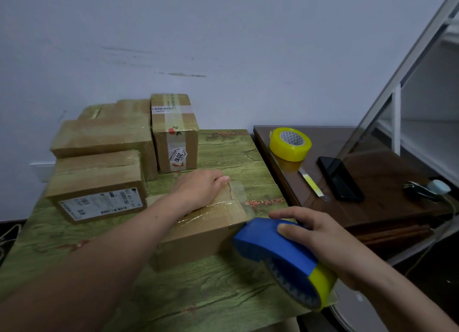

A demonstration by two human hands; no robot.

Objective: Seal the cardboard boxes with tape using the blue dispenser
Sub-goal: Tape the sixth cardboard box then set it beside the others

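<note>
Head view: your left hand lies flat, fingers extended, on the cardboard box at frame centre. At its right edge the blue dispenser, gripped by your right hand, touches; the seam runs leftward.

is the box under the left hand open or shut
Shut: flaps of the box lie flat under clear tape; the left hand rests on top.
</note>
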